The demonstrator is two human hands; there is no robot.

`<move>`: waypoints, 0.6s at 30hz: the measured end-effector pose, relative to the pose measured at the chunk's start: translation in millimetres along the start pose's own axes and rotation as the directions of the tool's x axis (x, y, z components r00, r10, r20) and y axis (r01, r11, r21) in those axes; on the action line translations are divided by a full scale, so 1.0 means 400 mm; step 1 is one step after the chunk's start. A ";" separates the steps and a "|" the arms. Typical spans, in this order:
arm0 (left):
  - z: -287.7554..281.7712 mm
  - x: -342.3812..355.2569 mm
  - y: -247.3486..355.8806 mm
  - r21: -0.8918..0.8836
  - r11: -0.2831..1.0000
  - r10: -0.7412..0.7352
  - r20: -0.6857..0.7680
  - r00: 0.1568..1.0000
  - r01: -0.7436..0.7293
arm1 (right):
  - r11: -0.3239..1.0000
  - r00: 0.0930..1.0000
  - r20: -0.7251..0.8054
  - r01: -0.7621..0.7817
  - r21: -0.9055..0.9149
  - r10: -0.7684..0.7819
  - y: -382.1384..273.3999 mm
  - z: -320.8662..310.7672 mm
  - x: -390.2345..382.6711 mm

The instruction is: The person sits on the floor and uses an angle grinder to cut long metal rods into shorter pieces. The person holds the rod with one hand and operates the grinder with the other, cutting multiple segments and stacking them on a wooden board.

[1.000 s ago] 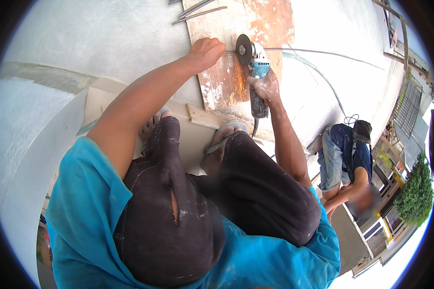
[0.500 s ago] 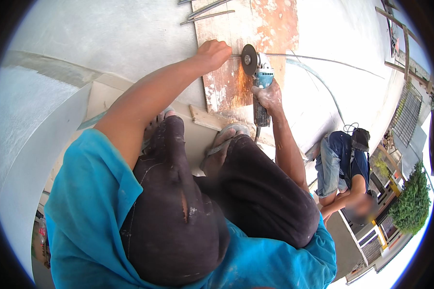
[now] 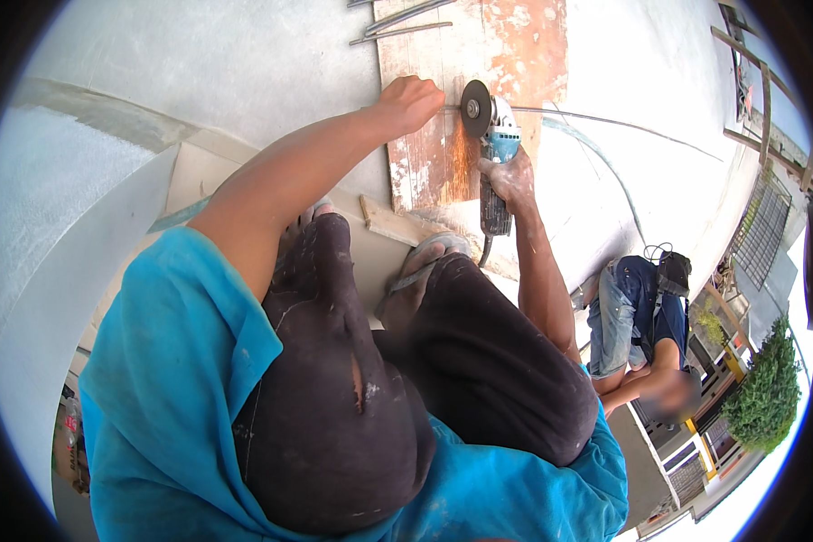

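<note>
My right hand is wrapped round the body of a teal and black angle grinder. Its dark cutting disc meets a long thin metal rod, and orange sparks spray from there toward me. To the left of the disc, my left hand is closed on the same rod and presses it over a paint-stained wooden board. The rod runs on to the right beyond the board. A cord leaves the rear end of the grinder near my right foot.
Several short metal rods lie at the board's far left. A wooden strip rests by my sandalled feet. A pale green hose curves across the floor at right. Another person bends over farther right. A wall stands at left.
The view has shifted slightly, so board, hands and grinder appear a little to the right. Both hands keep their grips, and sparks still fly from the disc.
</note>
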State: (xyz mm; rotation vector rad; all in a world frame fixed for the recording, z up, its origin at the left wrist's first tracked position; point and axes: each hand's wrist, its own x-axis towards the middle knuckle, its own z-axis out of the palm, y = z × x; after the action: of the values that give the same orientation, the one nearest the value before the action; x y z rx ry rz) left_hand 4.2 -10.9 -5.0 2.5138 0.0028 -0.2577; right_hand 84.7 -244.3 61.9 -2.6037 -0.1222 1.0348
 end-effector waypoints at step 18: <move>-0.005 -0.004 0.002 -0.012 1.000 -0.025 -0.003 1.000 0.025 | 1.000 1.000 0.010 0.013 -0.022 -0.013 -0.010 -0.006 -0.001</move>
State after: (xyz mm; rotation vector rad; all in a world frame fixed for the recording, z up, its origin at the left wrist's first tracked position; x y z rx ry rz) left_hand 3.2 -10.5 -2.6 2.5033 0.0367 -0.2627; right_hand 86.2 -241.1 65.4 -2.6146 -0.1537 1.0480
